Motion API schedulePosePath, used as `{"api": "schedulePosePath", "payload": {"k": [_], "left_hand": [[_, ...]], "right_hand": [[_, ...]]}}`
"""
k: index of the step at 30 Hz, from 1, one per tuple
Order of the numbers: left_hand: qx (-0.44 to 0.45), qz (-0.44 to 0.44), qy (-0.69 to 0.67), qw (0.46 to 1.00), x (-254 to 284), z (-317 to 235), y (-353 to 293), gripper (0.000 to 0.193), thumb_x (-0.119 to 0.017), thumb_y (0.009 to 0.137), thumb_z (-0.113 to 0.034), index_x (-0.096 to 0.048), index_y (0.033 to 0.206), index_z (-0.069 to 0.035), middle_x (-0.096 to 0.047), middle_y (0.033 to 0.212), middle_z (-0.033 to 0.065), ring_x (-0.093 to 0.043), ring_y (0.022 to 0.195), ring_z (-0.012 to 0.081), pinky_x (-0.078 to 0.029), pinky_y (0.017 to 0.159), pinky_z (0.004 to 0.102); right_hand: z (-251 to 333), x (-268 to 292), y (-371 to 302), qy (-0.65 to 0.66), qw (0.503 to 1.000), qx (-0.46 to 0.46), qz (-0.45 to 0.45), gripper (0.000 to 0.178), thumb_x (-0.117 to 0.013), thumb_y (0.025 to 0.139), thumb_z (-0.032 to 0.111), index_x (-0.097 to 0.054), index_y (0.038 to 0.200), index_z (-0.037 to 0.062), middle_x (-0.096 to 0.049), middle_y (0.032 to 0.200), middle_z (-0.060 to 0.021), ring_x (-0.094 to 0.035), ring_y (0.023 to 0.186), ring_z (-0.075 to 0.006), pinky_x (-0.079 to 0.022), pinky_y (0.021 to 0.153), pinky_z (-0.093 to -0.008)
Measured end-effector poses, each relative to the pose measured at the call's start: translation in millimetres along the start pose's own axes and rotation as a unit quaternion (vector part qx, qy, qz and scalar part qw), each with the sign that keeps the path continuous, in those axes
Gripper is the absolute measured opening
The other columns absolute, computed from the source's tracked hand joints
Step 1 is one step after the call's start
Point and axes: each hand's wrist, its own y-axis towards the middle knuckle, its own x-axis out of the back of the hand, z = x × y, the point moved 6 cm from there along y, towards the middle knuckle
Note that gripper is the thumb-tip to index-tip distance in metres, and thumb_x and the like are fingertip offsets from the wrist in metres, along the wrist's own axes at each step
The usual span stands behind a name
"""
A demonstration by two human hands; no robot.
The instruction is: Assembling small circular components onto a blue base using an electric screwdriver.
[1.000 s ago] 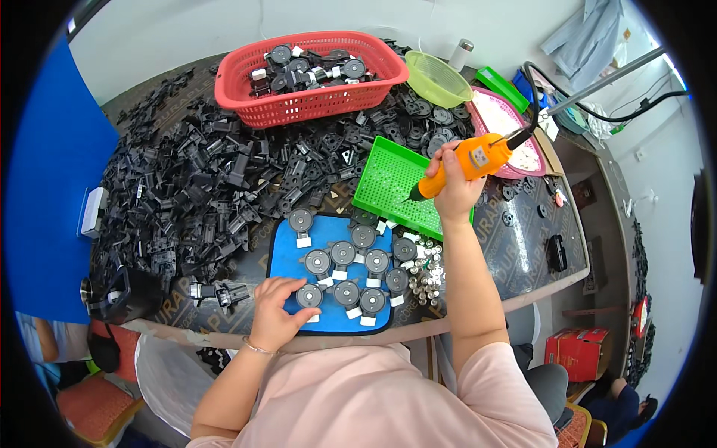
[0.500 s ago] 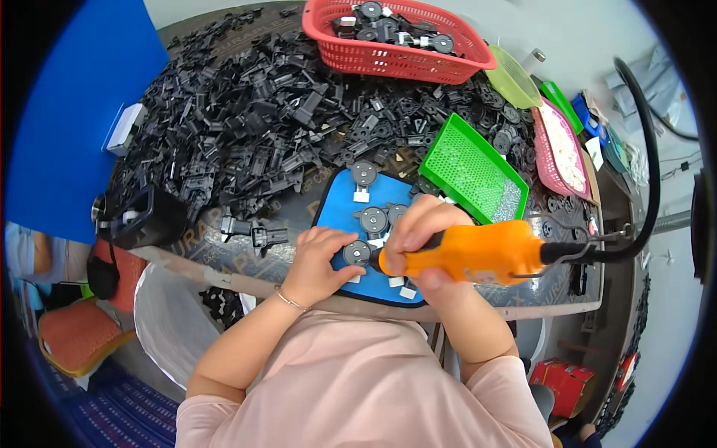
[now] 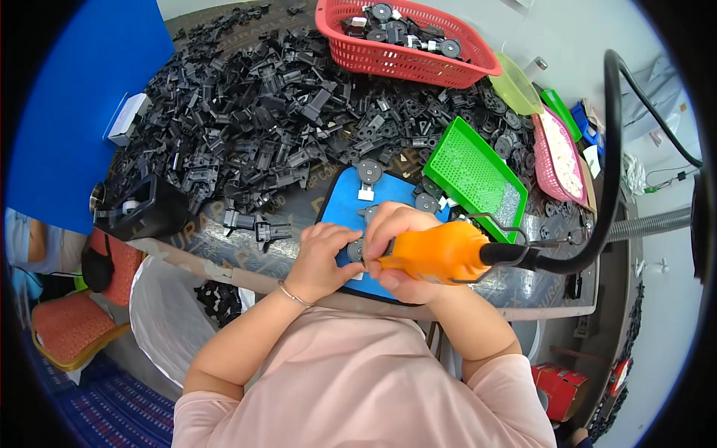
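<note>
An orange electric screwdriver lies tilted in my right hand, whose fingers wrap round its front end. Its tip points down at a round black plastic part on the blue mat. Thumb and forefinger of my left hand grip that part from the left side. My right hand hides much of it, and the tip's contact cannot be made out. Another round black part with a white tab rests at the mat's far side. A further one lies right of my right hand.
Loose black plastic pieces heap across the table's far left. A red basket of assembled parts stands behind. A green tray holding small screws sits right of the mat. The screwdriver's black cable loops at the right, near a pink basket.
The screwdriver and my right hand have moved left and come more upright over the round part. My left hand keeps its place at the part.
</note>
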Motion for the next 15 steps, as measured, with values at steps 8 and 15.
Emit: {"api": "schedulePosePath", "payload": {"k": [8, 15], "left_hand": [[-0.009, 0.0, 0.017, 1.0, -0.6, -2.9, 2.5, 0.051, -0.083, 0.06, -0.024, -0.064, 0.105, -0.009, -0.064, 0.1, 0.007, -0.056, 0.098, 0.0266, -0.038, 0.089, 0.0395], [0.005, 0.025, 0.036, 0.999, 1.0, -8.9, 2.5, 0.058, -0.082, 0.062, -0.028, -0.061, 0.112, -0.006, -0.061, 0.112, 0.0122, -0.053, 0.106, 0.0309, -0.036, 0.094, 0.0415]], "right_hand": [[15.4, 16.2, 0.2, 0.034, 0.999, 0.031, 0.01, 0.031, -0.074, 0.077, 0.028, -0.057, 0.088, 0.0044, -0.055, 0.083, -0.0085, -0.056, 0.07, -0.0169, -0.048, 0.062, -0.0287], [106.4, 137.3, -53.9, 0.004, 0.933, 0.145, -0.331, 0.031, -0.057, 0.089, 0.032, -0.051, 0.099, 0.0036, -0.049, 0.089, -0.0078, -0.051, 0.066, -0.0153, -0.044, 0.061, -0.0288]]}}
